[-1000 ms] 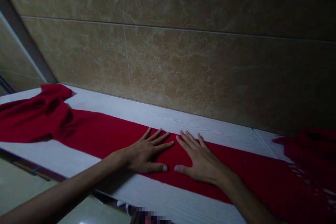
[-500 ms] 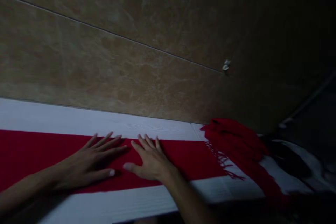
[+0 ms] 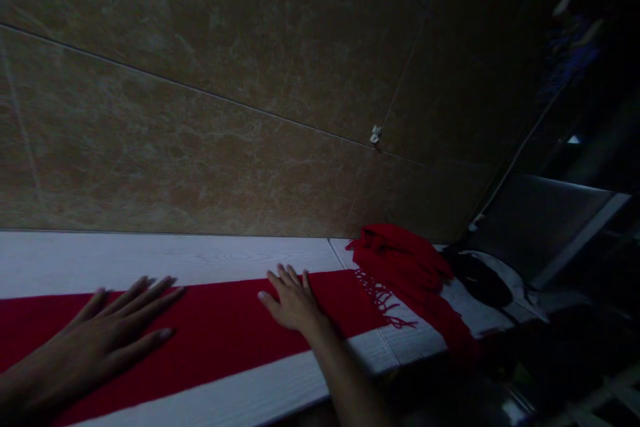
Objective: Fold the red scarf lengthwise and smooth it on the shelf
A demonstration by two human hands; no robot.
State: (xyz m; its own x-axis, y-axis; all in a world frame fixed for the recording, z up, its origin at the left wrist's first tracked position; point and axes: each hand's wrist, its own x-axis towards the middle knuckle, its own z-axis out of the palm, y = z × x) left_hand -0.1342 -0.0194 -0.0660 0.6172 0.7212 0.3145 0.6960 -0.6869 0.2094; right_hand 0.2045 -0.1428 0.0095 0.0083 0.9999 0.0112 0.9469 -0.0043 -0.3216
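A long red scarf (image 3: 220,327) lies flat along a white wood-grain tabletop (image 3: 190,257). My left hand (image 3: 100,340) rests on it at the lower left, palm down with fingers spread. My right hand (image 3: 293,300) presses flat on the scarf further right, fingers stretched toward the wall. Beyond my right hand the scarf's fringed end (image 3: 383,300) meets a bunched heap of red cloth (image 3: 400,260) at the table's right end.
A brown marble-tiled wall (image 3: 225,113) rises directly behind the table. A dark object lies on white cloth (image 3: 480,280) at the far right, beside a grey slanted panel (image 3: 540,227). The right side of the scene is very dark.
The view has swung to the right. My hands, side by side before, have slid apart along the scarf: the left one now lies far to the left, the right one nearer the fringed end.
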